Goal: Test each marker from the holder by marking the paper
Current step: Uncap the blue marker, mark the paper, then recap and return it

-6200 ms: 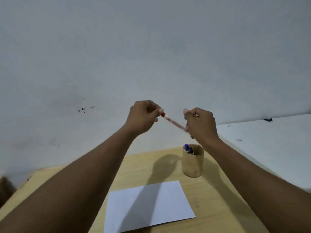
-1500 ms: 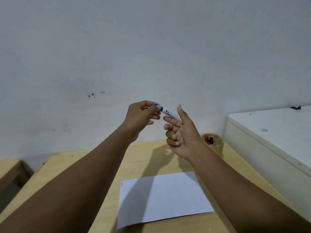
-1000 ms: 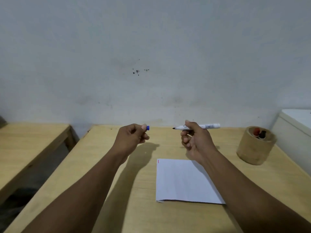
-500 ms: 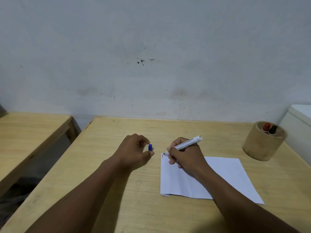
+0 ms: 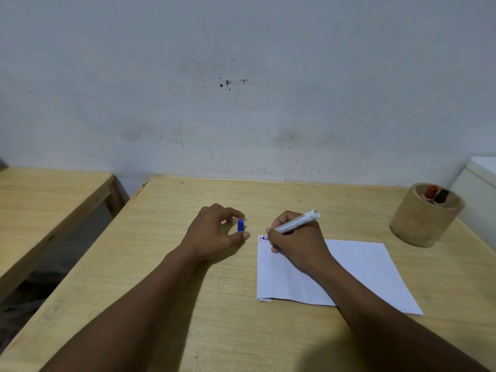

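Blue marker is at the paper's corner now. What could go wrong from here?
1. The marker tip sits at the paper's far-left corner beside the red mark; a stroke may run onto the table.
2. Neither hand pins the paper, so it may slide.
3. The left hand holds the blue cap loosely; it could drop.

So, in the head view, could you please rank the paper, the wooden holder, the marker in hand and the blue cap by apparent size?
1. Paper
2. Wooden holder
3. Marker, partly hidden by the right hand
4. Blue cap, in the left hand
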